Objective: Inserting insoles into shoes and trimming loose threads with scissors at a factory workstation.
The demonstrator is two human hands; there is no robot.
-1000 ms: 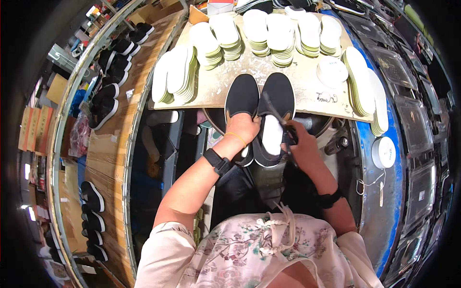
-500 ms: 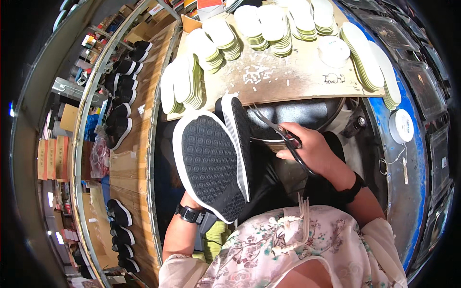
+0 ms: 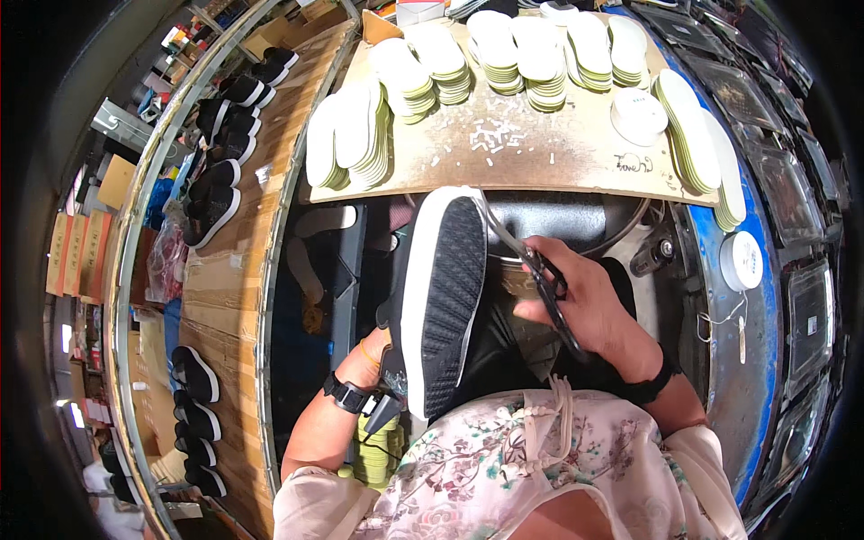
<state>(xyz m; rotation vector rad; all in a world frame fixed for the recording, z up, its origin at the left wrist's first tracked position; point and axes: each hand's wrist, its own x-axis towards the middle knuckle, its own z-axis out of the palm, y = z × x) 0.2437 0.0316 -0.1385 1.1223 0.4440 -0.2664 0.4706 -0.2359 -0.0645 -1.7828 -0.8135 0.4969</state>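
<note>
A black shoe [image 3: 454, 288] with a white-edged, ridged black sole stands toe-up in front of me, sole turned partly to the right. My left hand [image 3: 376, 349] grips it from behind and below; most of the fingers are hidden by the shoe. Whether the second shoe of the pair is behind it, I cannot tell. In my right hand [image 3: 589, 301] are long-bladed scissors [image 3: 541, 266] with black handles. Their blades point up and left, with the tips close to the shoe's right edge near the toe.
Stacks of white insoles [image 3: 540, 54] line the cardboard-topped table [image 3: 432, 166], with white scraps in its middle. At left, black shoes [image 3: 214, 211] rest on a wooden shelf [image 3: 236, 306]. A white round disc [image 3: 742, 261] sits on the blue-edged surface at right.
The shoes in my left hand have turned, so the broad sole facing me earlier is gone from view and one narrower sole shows. My right hand keeps the scissors nearly in place.
</note>
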